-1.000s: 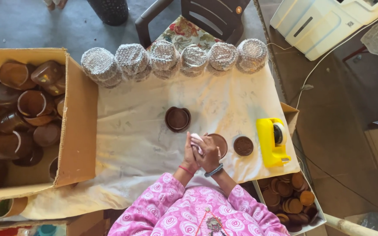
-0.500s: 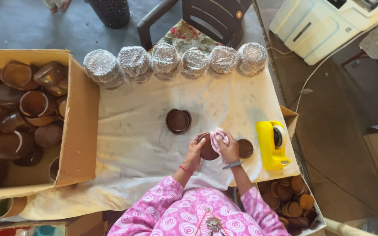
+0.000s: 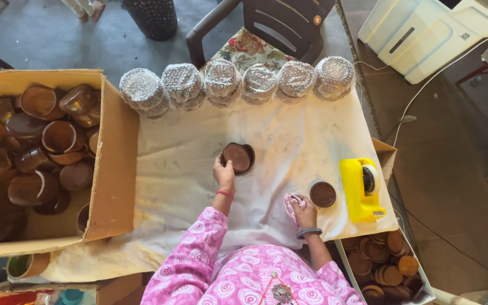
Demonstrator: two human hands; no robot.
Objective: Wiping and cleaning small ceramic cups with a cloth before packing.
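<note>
Reaching forward, the left hand (image 3: 223, 172) rests its fingers against the near-left edge of a brown clay pot with its lid (image 3: 238, 157) on the cloth-covered table (image 3: 187, 169); the fingers are partly curled on the rim, and a full grip cannot be confirmed. The right hand (image 3: 305, 213) is closed around a pink cloth (image 3: 292, 203), bunched against the table just beside a small round brown lid (image 3: 323, 194). A yellow tape dispenser (image 3: 361, 188) stands right of that lid. Six foil-wrapped pots (image 3: 238, 83) line the far edge; a cardboard box of bare pots (image 3: 46, 152) sits to the left. Judged step: picking up or setting a pot for wiping. Any lift calls for a firmer hold on the rim.
</note>
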